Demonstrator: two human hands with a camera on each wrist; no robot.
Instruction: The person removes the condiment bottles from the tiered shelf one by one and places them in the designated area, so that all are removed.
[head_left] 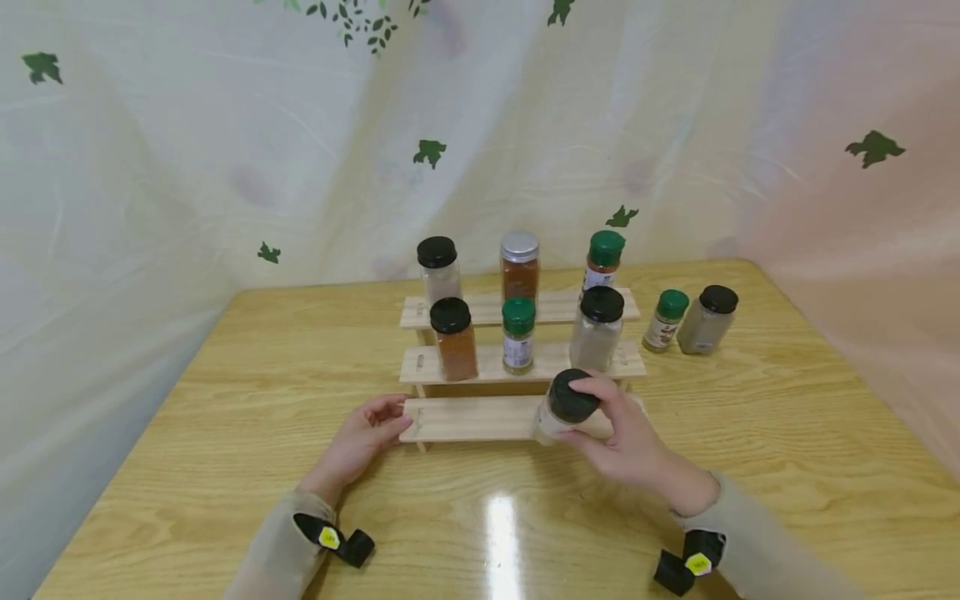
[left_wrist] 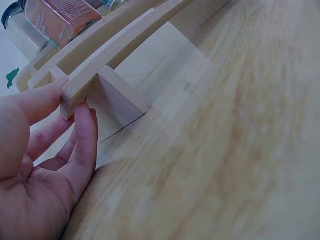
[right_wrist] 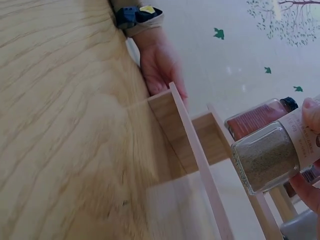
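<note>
A three-tier wooden spice rack [head_left: 472, 419] stands on the table. My left hand [head_left: 362, 442] pinches the left end of its lowest shelf, thumb on top and fingers beneath in the left wrist view. In my right hand [head_left: 630, 437] is a black-capped spice jar [head_left: 558, 417], gripped near the cap and tilted over the right part of that shelf. The right wrist view shows grey-green powder in this jar [right_wrist: 267, 155] and a pale label. On the middle shelf stand an orange-brown jar [head_left: 456, 350], a green-capped jar [head_left: 518, 346] and a black-capped pale jar [head_left: 596, 337].
The top shelf holds a black-capped jar [head_left: 440, 279], a silver-capped red-brown jar [head_left: 520, 271] and a green-capped jar [head_left: 602, 262]. Right of the rack, a small green-capped jar [head_left: 663, 325] and a black-capped jar [head_left: 707, 325] stand on the table [head_left: 757, 433]. A leaf-print curtain [head_left: 510, 125] hangs behind.
</note>
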